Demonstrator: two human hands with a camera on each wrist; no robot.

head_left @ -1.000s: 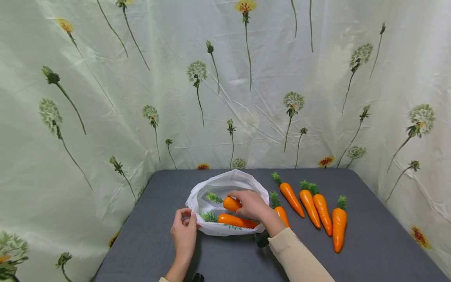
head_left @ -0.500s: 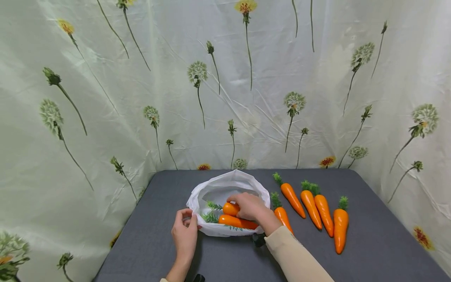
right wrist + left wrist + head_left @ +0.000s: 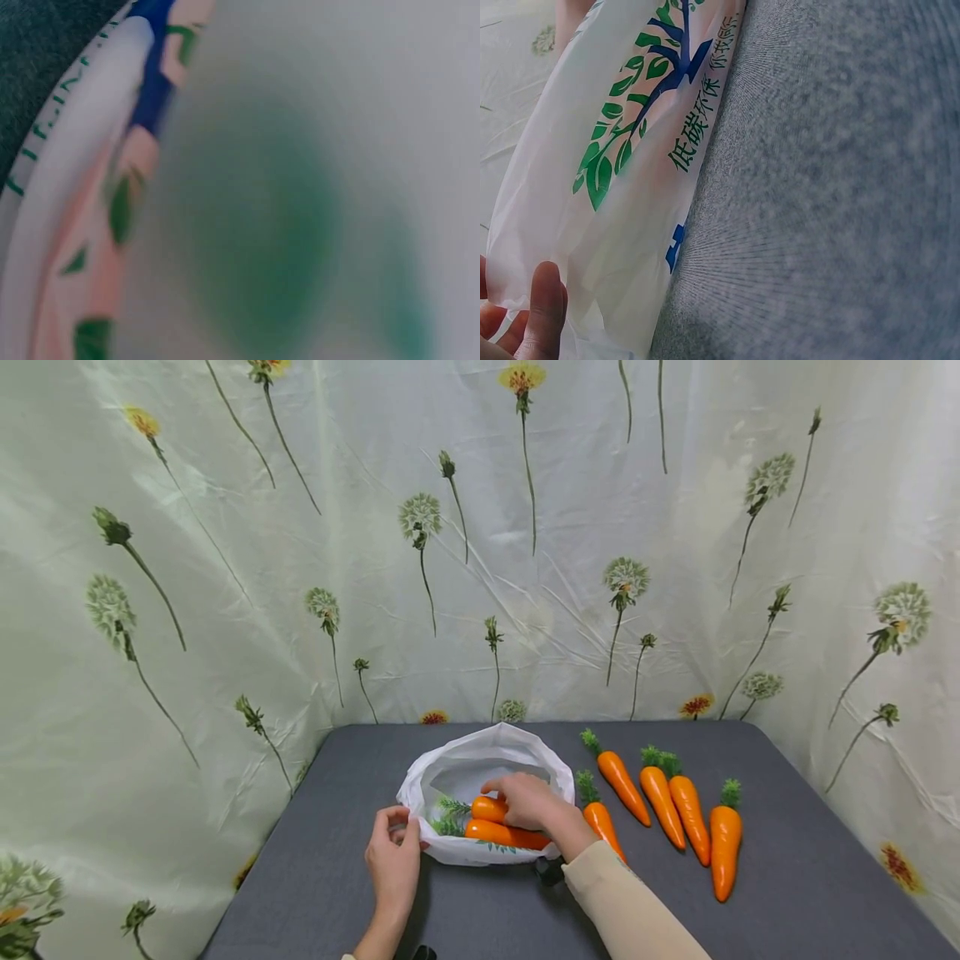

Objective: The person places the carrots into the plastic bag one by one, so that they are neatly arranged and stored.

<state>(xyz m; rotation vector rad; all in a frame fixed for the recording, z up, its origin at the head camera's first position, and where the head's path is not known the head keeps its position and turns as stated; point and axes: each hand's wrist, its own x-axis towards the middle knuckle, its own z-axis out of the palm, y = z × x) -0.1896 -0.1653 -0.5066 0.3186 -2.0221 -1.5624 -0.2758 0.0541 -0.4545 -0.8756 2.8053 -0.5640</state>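
A white plastic bag (image 3: 442,762) lies on the table with its mouth held wide. Its side, seen in the left wrist view, carries a printed green and blue tree. My left hand (image 3: 393,860) pinches the bag's rim at the left, thumb on the outside. Inside the bag, my right hand (image 3: 531,802) grips a carrot (image 3: 488,809) by its thick end, green top pointing left. Just in front of it lies another carrot (image 3: 504,833), partly behind the near rim. Blurred bag plastic fills most of the right wrist view, where the right hand is hidden.
To the right of the bag, several orange carrots (image 3: 723,852) with green tops lie on the grey table (image 3: 360,768). One carrot (image 3: 602,827) sits close beside the right forearm. A flower-printed curtain (image 3: 480,577) stands behind and at both sides.
My right hand has lowered the gripped carrot within the bag, down against the other carrot, shifting slightly toward me. The left hand stays on the rim.
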